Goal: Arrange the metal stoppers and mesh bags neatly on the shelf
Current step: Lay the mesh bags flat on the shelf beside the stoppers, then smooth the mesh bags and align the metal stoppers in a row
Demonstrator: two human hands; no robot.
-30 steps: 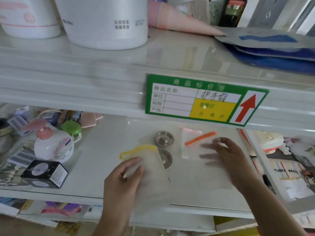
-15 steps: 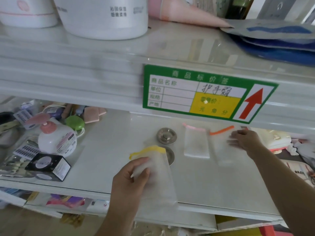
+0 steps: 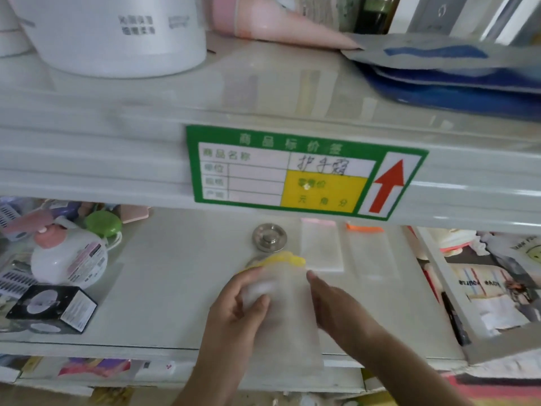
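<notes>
A white mesh bag with a yellow top lies near the front of the white shelf. My left hand grips its left edge, thumb on top. My right hand rests against its right edge, fingers pointing left. One round metal stopper sits behind the bag. A second stopper shows only as a sliver under the yellow top. Further back lie a pink-topped mesh bag and an orange-topped mesh bag, side by side.
A white pump bottle, a green lid, a black box and lash packs crowd the shelf's left. The upper shelf edge with a green price tag overhangs the back. A divider stands at the right.
My right hand left the orange-topped bag at the back and came forward left to the yellow-topped bag. My left hand kept hold of that bag. The pink and orange bags now lie side by side.
</notes>
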